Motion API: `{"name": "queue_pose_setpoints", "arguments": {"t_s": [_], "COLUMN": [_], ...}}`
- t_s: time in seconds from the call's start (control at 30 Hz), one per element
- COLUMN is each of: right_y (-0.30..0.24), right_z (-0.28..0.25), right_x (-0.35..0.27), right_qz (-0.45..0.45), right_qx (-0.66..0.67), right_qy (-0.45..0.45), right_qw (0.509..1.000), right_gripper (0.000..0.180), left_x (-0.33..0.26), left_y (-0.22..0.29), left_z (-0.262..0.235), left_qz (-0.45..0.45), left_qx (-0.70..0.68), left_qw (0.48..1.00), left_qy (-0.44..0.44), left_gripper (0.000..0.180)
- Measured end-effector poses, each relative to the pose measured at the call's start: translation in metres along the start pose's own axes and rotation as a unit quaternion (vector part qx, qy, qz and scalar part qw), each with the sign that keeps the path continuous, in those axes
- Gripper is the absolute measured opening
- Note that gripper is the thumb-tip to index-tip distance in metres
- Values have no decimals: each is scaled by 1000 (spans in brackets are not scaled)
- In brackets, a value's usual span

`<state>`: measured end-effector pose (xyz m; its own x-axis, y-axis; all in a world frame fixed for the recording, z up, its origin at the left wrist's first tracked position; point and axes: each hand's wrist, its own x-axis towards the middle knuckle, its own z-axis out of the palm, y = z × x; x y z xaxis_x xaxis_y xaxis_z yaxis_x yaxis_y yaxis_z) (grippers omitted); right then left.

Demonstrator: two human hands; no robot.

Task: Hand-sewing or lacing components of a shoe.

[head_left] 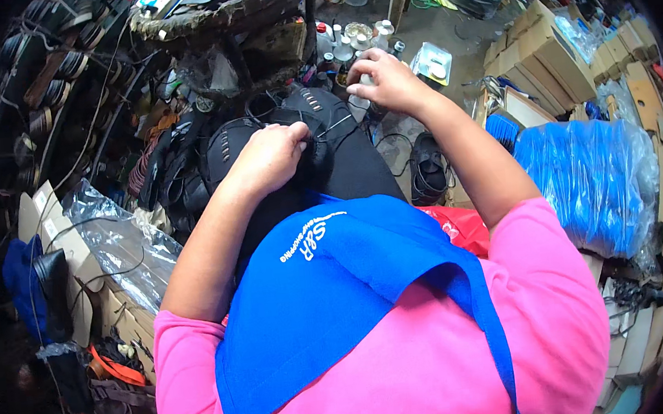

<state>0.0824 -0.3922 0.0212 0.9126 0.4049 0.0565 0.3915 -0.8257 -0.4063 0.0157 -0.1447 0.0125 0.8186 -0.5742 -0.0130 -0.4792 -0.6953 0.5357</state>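
Observation:
My left hand (pixel 276 155) is closed at the edge of a dark, rounded black piece (pixel 317 154) over my lap; its outline blends into my black trousers (pixel 359 165), so I cannot tell its exact kind. A thin, pale, straight sliver (pixel 335 125) slants up to the right from that piece. Raised to the right and apart from it, my right hand (pixel 390 82) has its fingers curled in. A whitish spot shows between its thumb and fingers, and whether it is held or lies behind cannot be made out.
Several bottles (pixel 343 48) stand on the floor ahead, by a cluttered round stand (pixel 220 12). A black shoe (pixel 427 168) lies right of my legs. Plastic-wrapped blue material (pixel 586 185) and cardboard boxes (pixel 543 54) are at right. Shelves of soles (pixel 46 98) and clear plastic (pixel 125 233) line the left.

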Motion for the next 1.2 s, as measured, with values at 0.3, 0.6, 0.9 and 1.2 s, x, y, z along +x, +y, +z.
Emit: {"name": "queue_pose_setpoints", "arguments": {"t_s": [0.3, 0.6, 0.9, 1.2], "right_y": [-62, 40, 12, -87], "right_z": [7, -26, -75, 15], "right_x": [-9, -47, -7, 3], "right_qz": [-235, 6, -89, 15], "right_qx": [-185, 32, 828, -47], "right_qy": [-189, -125, 63, -156], "right_qw": [935, 992, 550, 986], "right_gripper": [8, 7, 15, 45], "left_x": [-13, -86, -35, -33], "left_y": [-16, -12, -9, -5], "left_z": [7, -30, 16, 32], "left_qz": [61, -77, -24, -31], "left_qx": [-3, 87, -31, -47], "left_qw": [998, 992, 991, 987], "left_qy": [35, 55, 127, 151], "left_gripper": [9, 12, 10, 11]}}
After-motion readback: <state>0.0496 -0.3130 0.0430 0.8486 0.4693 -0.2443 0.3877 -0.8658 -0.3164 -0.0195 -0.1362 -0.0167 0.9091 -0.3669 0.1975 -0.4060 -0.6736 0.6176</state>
